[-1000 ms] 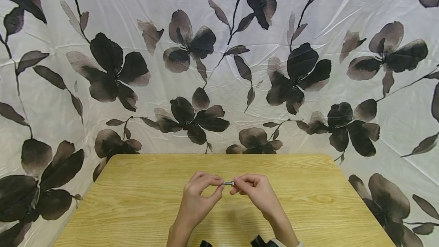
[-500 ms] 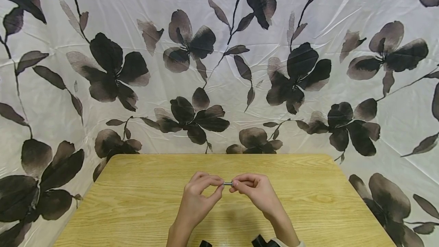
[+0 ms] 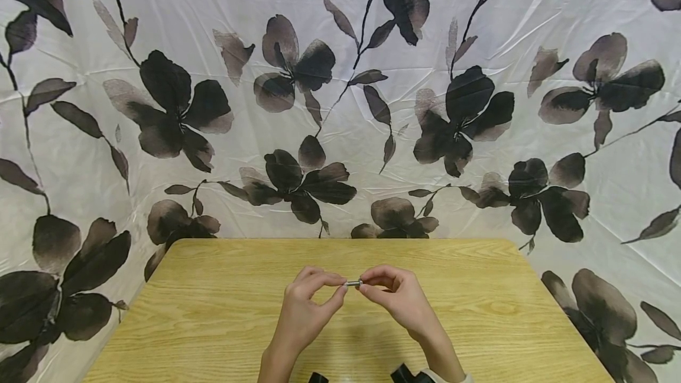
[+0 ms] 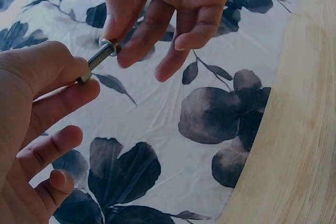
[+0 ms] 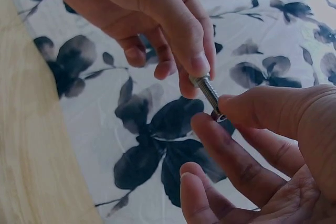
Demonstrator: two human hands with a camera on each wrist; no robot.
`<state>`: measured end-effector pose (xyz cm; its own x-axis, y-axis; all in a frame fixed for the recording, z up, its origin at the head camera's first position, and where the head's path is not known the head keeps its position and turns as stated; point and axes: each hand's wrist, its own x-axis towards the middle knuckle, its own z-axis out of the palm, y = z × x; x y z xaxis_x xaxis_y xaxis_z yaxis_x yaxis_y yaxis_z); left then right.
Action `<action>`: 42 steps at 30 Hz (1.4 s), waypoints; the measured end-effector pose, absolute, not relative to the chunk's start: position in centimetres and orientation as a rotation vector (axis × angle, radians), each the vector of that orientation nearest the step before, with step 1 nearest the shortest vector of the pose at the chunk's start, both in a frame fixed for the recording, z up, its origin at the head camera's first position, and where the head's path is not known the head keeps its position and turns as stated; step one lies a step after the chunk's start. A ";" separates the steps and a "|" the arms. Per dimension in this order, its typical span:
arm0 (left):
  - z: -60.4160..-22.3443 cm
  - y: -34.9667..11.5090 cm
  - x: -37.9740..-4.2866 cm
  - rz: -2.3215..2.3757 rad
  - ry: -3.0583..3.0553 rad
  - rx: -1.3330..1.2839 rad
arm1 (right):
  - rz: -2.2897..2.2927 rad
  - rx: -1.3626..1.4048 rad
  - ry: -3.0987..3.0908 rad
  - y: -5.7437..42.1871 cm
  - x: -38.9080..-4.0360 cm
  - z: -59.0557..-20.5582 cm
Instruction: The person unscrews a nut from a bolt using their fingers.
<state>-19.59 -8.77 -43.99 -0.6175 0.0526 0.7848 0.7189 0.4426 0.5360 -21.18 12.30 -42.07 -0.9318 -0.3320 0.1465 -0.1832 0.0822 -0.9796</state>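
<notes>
A threaded silver bolt (image 3: 353, 283) is held level between both hands above the table. My left hand (image 3: 310, 306) pinches the bolt's head between thumb and index finger; the other fingers are loosely bent in the left wrist view. At the opposite end sits a small nut (image 5: 218, 115), gripped by the thumb and index fingertip of my right hand (image 3: 398, 297). Bare thread of the bolt (image 4: 100, 56) shows between the two grips. Fingertips cover part of the nut and most of the head.
A light wood-grain table (image 3: 213, 312) lies under the hands. Behind it and at both sides hangs a white cloth (image 3: 372, 123) printed with dark flowers. Black wrist-worn gear (image 3: 402, 373) shows at the bottom edge.
My right thumb and fingers have shifted at the nut, the thumb now lower and the fingers slightly higher. The left hand keeps its hold on the bolt almost unmoved.
</notes>
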 end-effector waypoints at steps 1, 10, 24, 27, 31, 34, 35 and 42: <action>-44.0 -8.8 -19.5 -1.217 -1.993 -0.632 | -1.986 -0.542 2.229 12.3 -21.2 -42.1; -43.9 -8.9 -19.5 -1.300 -2.013 -0.591 | -2.015 -0.581 2.226 12.2 -21.2 -41.8; -44.2 -8.7 -20.0 -1.202 -1.955 -0.722 | -1.892 -0.450 2.252 12.2 -21.4 -42.0; -44.2 -8.6 -20.0 -1.194 -1.954 -0.728 | -1.894 -0.478 2.242 12.4 -21.4 -42.1; -44.3 -8.6 -20.0 -1.189 -1.960 -0.722 | -1.910 -0.488 2.222 12.5 -21.4 -42.1; -44.3 -8.5 -19.9 -1.189 -1.972 -0.707 | -1.929 -0.484 2.209 12.5 -21.3 -42.1; -44.3 -8.5 -19.9 -1.185 -1.971 -0.704 | -1.938 -0.484 2.202 12.5 -21.3 -42.1; -44.3 -8.4 -19.8 -1.181 -1.939 -0.670 | -1.995 -0.476 2.194 12.6 -21.2 -41.9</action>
